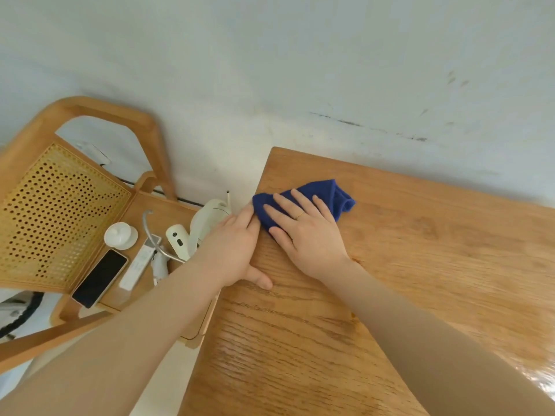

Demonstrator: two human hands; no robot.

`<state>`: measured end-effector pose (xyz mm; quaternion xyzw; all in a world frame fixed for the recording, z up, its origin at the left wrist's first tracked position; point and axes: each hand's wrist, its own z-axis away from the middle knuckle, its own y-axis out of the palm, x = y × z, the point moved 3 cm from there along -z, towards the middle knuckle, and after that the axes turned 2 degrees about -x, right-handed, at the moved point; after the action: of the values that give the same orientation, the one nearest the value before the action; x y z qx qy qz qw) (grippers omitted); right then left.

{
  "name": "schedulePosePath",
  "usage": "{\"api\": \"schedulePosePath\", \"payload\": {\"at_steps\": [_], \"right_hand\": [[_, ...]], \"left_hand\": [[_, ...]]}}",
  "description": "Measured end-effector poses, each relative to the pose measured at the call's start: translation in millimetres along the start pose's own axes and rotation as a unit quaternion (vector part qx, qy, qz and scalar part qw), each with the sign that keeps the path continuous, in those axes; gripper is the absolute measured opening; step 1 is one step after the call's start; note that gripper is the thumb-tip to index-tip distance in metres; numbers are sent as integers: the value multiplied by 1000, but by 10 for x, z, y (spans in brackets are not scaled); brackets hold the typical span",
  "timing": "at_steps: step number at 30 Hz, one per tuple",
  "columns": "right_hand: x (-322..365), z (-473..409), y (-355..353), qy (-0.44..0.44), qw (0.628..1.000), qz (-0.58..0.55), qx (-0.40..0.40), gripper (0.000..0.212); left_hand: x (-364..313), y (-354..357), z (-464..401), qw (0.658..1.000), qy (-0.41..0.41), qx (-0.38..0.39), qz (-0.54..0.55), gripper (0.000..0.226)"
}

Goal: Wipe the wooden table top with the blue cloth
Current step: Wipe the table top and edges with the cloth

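Right grip spread flat, palm pressed on cloth near surface far-left corner, likely for wiping pressure. Left grip curled over surface edge, touching cloth, apparently bracing. Chair beside.

The table top is wood with pronounced open grain and a satin finish that shows glare at its right edge. The cloth is blue, matt, soft-napped fabric. The chair has a smooth wooden frame and a perforated woven cane back. The phone screen is glossy black.
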<state>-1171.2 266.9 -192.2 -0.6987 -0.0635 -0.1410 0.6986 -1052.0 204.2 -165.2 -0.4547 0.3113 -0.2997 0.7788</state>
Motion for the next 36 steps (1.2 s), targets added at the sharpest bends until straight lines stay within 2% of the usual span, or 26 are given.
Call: {"api": "schedulePosePath", "payload": {"at_steps": [3,6,8,12,17,21,23,27,30,33,36], "right_hand": [[-258,-364,-57,43,998,1,-37,45],[-605,-771,-131,122,992,11,-42,43],[-716,-903,-174,141,989,12,-37,42],[-540,-616,-135,125,992,19,-16,45],[-124,266,-134,51,998,-11,32,66],[-214,391,-116,-9,999,-2,47,62],[-390,190,-119,1,999,-1,33,58],[-930,-427,-221,120,993,9,1,46],[-1048,-571,-282,166,986,0,6,46],[-823,-277,-238,136,990,15,20,47],[-579,237,-251,78,996,14,26,59]], "left_hand": [[39,19,-38,1000,-3,18,-9,138],[42,21,-23,999,-14,35,-26,137],[17,7,-9,998,-22,35,-44,135],[-22,-21,-8,997,-34,32,-62,138],[-89,-84,10,996,-45,41,-68,138],[-86,-46,21,994,-54,48,-85,137],[-76,-30,-24,991,-58,50,-106,137],[-80,-10,-75,988,-61,53,-128,137],[-33,26,-38,990,-68,37,-115,135],[-6,51,78,993,-98,32,-65,131],[-87,10,202,992,-123,-20,-23,129]]}}
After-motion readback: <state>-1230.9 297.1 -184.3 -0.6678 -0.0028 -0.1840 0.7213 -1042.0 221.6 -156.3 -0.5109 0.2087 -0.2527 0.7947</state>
